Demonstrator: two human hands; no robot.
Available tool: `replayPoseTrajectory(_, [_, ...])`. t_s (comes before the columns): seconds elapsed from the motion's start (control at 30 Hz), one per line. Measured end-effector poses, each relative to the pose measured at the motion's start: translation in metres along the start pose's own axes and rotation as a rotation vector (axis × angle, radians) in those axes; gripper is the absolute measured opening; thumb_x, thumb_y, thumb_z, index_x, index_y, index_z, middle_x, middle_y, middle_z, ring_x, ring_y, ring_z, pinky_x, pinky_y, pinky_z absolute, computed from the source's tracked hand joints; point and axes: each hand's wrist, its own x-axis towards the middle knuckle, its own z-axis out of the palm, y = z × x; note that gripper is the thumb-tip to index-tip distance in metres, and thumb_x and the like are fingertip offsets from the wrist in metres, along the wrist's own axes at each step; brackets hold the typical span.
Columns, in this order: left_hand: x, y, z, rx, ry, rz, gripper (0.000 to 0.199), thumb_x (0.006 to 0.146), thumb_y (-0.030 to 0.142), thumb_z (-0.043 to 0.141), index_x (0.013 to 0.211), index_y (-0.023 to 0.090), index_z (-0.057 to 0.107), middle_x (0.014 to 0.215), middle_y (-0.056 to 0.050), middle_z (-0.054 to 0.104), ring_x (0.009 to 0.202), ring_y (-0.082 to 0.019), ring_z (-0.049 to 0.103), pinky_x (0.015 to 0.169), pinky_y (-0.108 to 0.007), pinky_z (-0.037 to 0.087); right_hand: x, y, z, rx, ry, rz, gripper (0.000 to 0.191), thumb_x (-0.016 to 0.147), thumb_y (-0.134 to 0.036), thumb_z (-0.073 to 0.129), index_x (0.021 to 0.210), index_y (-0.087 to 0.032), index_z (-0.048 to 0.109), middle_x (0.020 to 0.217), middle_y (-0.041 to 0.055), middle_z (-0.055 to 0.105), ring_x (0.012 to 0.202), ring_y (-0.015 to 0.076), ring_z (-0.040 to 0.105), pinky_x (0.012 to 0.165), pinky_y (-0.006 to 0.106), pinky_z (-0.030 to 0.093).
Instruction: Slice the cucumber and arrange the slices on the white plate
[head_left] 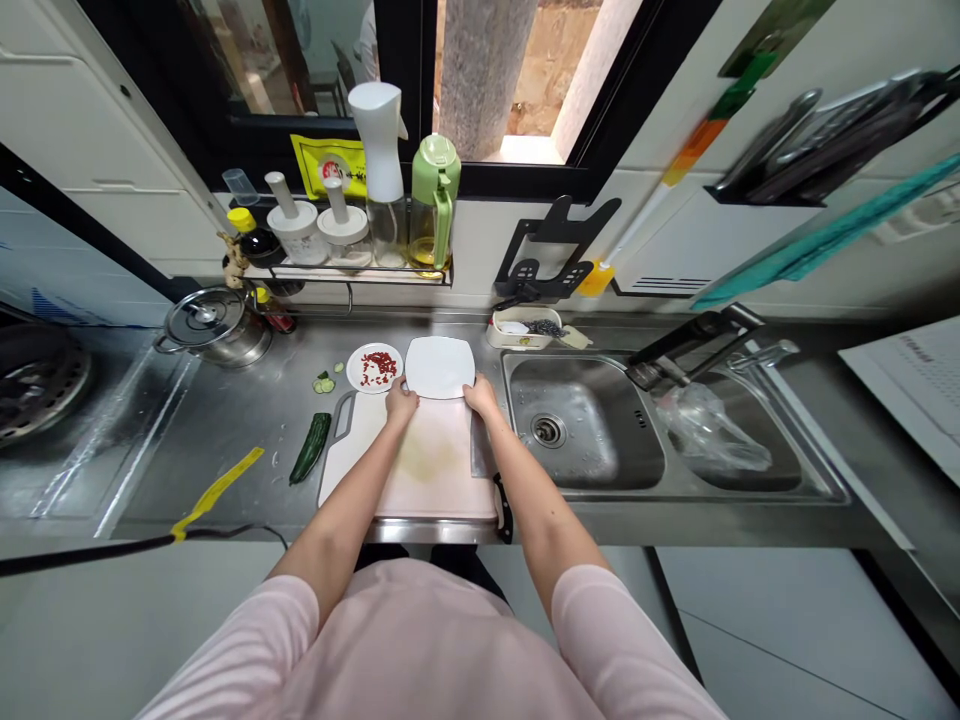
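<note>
A white square plate (440,366) is held level by its two near corners at the far edge of the cutting board (442,480). My left hand (401,402) is closed on its left corner, and my right hand (481,395) grips the right one. Left of it sits a round white plate (360,378) with chopped red pieces (379,367) on it. A cucumber piece (310,448) lies on the counter beside the board, with a few green slices (324,383) farther back. Along the board's right side rests a knife with a black handle (503,508).
A steel double sink (592,480) with a faucet (686,345) lies to the right, a plastic bag (712,430) in its smaller basin. A lidded pot (214,325) stands back left. Bottles and jars fill a wall rack (360,272) under the window.
</note>
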Motion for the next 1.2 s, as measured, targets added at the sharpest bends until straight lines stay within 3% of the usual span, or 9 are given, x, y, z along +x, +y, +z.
replayPoseTrajectory(0.2, [-0.003,0.005,-0.004,0.167,0.080,0.021,0.046,0.072,0.014,0.055,0.118,0.020,0.052,0.074,-0.002,0.067,0.073,-0.017,0.066,0.071,-0.026,0.047,-0.003,-0.007,-0.003,-0.073,-0.023,0.055,0.046,0.085,-0.027,0.053,0.128,-0.010,0.051,0.117,0.0166,0.063,0.111,0.0258,0.058,0.093,0.031,0.044])
replayPoseTrajectory(0.9, [-0.006,0.009,-0.004,0.196,0.102,0.024,0.040,0.073,0.015,0.055,0.113,0.020,0.050,0.074,-0.002,0.067,0.079,-0.019,0.066,0.075,-0.028,0.046,-0.007,-0.009,0.003,-0.035,0.034,0.098,0.044,0.087,-0.030,0.050,0.127,-0.010,0.050,0.111,0.0176,0.065,0.106,0.0259,0.060,0.089,0.032,0.044])
replayPoseTrajectory(1.2, [-0.019,-0.001,-0.011,0.021,0.119,0.013,0.030,0.080,0.029,0.055,0.108,0.021,0.051,0.067,0.000,0.065,0.067,-0.016,0.066,0.069,-0.027,0.050,-0.041,0.004,-0.003,0.112,0.223,0.145,0.047,0.090,-0.039,0.044,0.130,-0.015,0.047,0.113,0.0142,0.064,0.105,0.0249,0.059,0.089,0.033,0.043])
